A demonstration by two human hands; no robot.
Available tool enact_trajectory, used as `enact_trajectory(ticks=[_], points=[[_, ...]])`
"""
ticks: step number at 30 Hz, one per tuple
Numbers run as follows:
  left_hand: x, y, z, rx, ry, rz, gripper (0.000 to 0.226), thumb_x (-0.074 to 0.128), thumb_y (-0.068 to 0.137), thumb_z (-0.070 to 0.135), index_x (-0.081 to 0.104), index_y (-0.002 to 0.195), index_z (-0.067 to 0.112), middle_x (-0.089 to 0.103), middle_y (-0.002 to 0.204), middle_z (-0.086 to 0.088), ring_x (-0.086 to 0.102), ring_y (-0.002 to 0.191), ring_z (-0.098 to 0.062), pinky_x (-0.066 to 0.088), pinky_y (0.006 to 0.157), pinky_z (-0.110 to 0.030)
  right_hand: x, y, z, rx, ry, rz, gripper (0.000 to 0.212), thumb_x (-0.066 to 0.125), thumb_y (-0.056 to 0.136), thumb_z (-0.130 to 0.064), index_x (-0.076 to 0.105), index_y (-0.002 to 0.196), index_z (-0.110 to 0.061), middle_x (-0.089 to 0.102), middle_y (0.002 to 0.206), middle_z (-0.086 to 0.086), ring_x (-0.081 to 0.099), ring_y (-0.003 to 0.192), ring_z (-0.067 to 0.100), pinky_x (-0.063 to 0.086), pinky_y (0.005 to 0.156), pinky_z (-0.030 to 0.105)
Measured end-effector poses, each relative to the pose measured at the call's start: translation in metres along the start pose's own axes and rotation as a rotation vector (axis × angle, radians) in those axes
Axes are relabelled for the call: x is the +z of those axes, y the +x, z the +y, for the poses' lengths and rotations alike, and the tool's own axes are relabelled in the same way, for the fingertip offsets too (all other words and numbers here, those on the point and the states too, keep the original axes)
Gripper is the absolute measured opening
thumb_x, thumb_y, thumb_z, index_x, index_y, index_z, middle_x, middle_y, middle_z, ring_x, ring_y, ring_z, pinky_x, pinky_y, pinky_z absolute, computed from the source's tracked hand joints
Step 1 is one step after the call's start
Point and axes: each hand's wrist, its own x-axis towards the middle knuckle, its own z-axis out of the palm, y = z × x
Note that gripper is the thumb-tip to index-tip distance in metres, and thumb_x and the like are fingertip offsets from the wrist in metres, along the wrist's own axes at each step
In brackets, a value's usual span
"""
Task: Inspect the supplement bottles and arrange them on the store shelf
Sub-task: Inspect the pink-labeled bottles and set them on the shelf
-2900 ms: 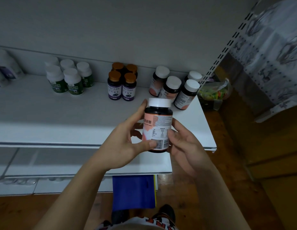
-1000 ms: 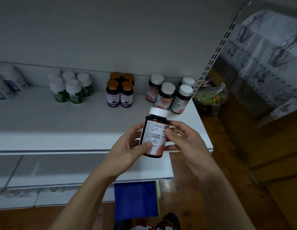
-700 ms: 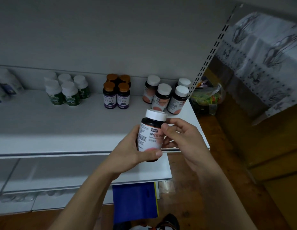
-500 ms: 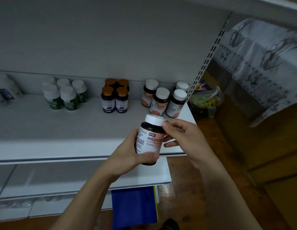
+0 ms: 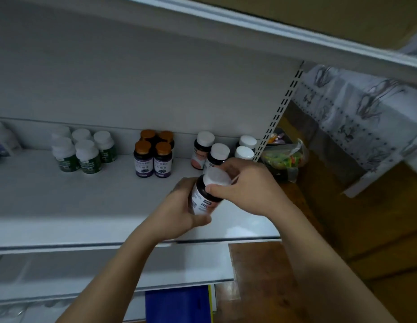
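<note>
At the held bottle's neck, right fingers: thumb across the dark shoulder just under the cap, the other fingers curled round the cap's far side, grasping it.
Left fingers: wrapped round the lower body, thumb lying under the label, grasping too.
Right hand: on the cap side of the held bottle, wrist running down to the right.
Left hand: on the base side, forearm running down to the left.
Held bottle: dark body, tilted, base toward the person; whether it touches the shelf cannot be told.
Cap: white, blurred.
Label: white and pink, with a small dark tag and large characters too blurred to read.
Shelf: white, beneath the held bottle.
Pink-label bottles: four, white-capped, upright, just behind the held bottle; print unreadable.
Orange-capped bottles: four, purple labels, behind and left of the held bottle; writing illegible.
Green-label bottles: five, white, farther left still.
Slotted upright: behind and right of the held bottle.
Plastic bag: right of the held bottle, beyond the upright, colourful contents.
Patterned cloth: well right of the held bottle.
Blue sheet: well below the held bottle.
</note>
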Motion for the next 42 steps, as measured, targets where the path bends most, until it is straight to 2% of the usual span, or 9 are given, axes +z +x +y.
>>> enact_trajectory(ticks=[4, 10, 14, 23, 26, 33, 36, 39, 42], points=[[-0.007, 0.024, 0.002, -0.05, 0.176, 0.067, 0.08, 0.081, 0.075, 0.035, 0.038, 0.142, 0.025, 0.046, 0.137, 0.002, 0.048, 0.122, -0.016, 0.041, 0.094, -0.025, -0.031, 0.031, -0.004, 0.013, -0.076, 0.04, 0.047, 0.074, 0.075, -0.047, 0.07, 0.098, -0.007, 0.072, 0.096, 0.01, 0.067, 0.085, 0.024, 0.056, 0.076, 0.042], [-0.021, 0.046, 0.016, -0.16, 0.417, 0.089, 0.086, 0.066, 0.086, 0.052, 0.018, 0.153, 0.027, 0.024, 0.158, 0.0, 0.024, 0.144, -0.021, 0.029, 0.111, -0.032, -0.076, 0.094, 0.004, -0.002, -0.015, 0.318, 0.043, 0.068, 0.082, -0.046, 0.067, 0.114, -0.016, 0.07, 0.108, 0.004, 0.068, 0.09, 0.022, 0.056, 0.085, 0.038], [-0.024, 0.047, 0.014, -0.194, 0.475, 0.111, 0.08, 0.062, 0.088, 0.053, 0.023, 0.152, 0.025, 0.03, 0.155, -0.003, 0.032, 0.14, -0.023, 0.034, 0.11, -0.036, -0.075, 0.128, 0.008, 0.03, -0.199, 0.3, 0.044, 0.069, 0.084, -0.038, 0.067, 0.11, -0.003, 0.068, 0.112, 0.015, 0.064, 0.099, 0.029, 0.049, 0.077, 0.032], [-0.026, 0.034, -0.007, -0.212, 0.604, 0.088, 0.073, 0.054, 0.091, 0.057, 0.028, 0.151, 0.025, 0.032, 0.155, -0.001, 0.028, 0.141, -0.022, 0.03, 0.112, -0.038, -0.036, 0.174, 0.036, 0.126, -0.252, 0.164, 0.051, 0.073, 0.082, -0.04, 0.057, 0.117, -0.007, 0.062, 0.114, 0.014, 0.059, 0.105, 0.034, 0.047, 0.081, 0.035], [-0.027, 0.032, -0.012, -0.187, 0.613, 0.093, 0.07, 0.054, 0.091, 0.056, 0.029, 0.15, 0.027, 0.033, 0.155, 0.001, 0.028, 0.14, -0.021, 0.029, 0.112, -0.038, -0.019, 0.181, 0.044, 0.148, -0.34, 0.089, 0.05, 0.074, 0.081, -0.039, 0.056, 0.115, -0.007, 0.062, 0.112, 0.014, 0.059, 0.103, 0.035, 0.043, 0.075, 0.034], [-0.033, 0.027, -0.019, -0.138, 0.633, 0.088, 0.064, 0.052, 0.093, 0.053, 0.032, 0.148, 0.028, 0.037, 0.15, 0.003, 0.032, 0.136, -0.02, 0.029, 0.108, -0.035, 0.014, 0.186, 0.058, 0.269, -0.313, 0.031, 0.032, 0.066, 0.082, -0.039, 0.056, 0.084, -0.009, 0.054, 0.073, 0.009, 0.056, 0.072, 0.029, 0.033, 0.054, 0.026], [-0.041, 0.026, -0.024, -0.16, 0.656, 0.074, 0.063, 0.05, 0.094, 0.053, 0.032, 0.148, 0.028, 0.036, 0.15, 0.003, 0.03, 0.137, -0.02, 0.029, 0.106, -0.036, 0.012, 0.188, 0.053, 0.26, -0.336, 0.072, 0.037, 0.059, 0.088, -0.042, 0.061, 0.082, -0.006, 0.059, 0.079, 0.013, 0.055, 0.073, 0.029, 0.038, 0.064, 0.029], [-0.047, 0.026, -0.027, -0.165, 0.682, 0.079, 0.062, 0.049, 0.094, 0.054, 0.031, 0.148, 0.028, 0.036, 0.151, 0.004, 0.03, 0.138, -0.02, 0.029, 0.105, -0.037, 0.017, 0.189, 0.035, 0.169, -0.347, 0.133, 0.042, 0.059, 0.086, -0.049, 0.06, 0.075, -0.008, 0.057, 0.07, 0.009, 0.063, 0.078, 0.031, 0.04, 0.065, 0.03], [-0.05, 0.021, -0.032, -0.164, 0.698, 0.08, 0.063, 0.049, 0.094, 0.054, 0.032, 0.148, 0.027, 0.036, 0.151, 0.003, 0.031, 0.137, -0.019, 0.03, 0.104, -0.035, 0.033, 0.19, 0.016, 0.138, -0.349, 0.065, 0.054, 0.064, 0.08, -0.061, 0.059, 0.099, -0.01, 0.062, 0.094, 0.009, 0.062, 0.095, 0.033, 0.048, 0.078, 0.035]])
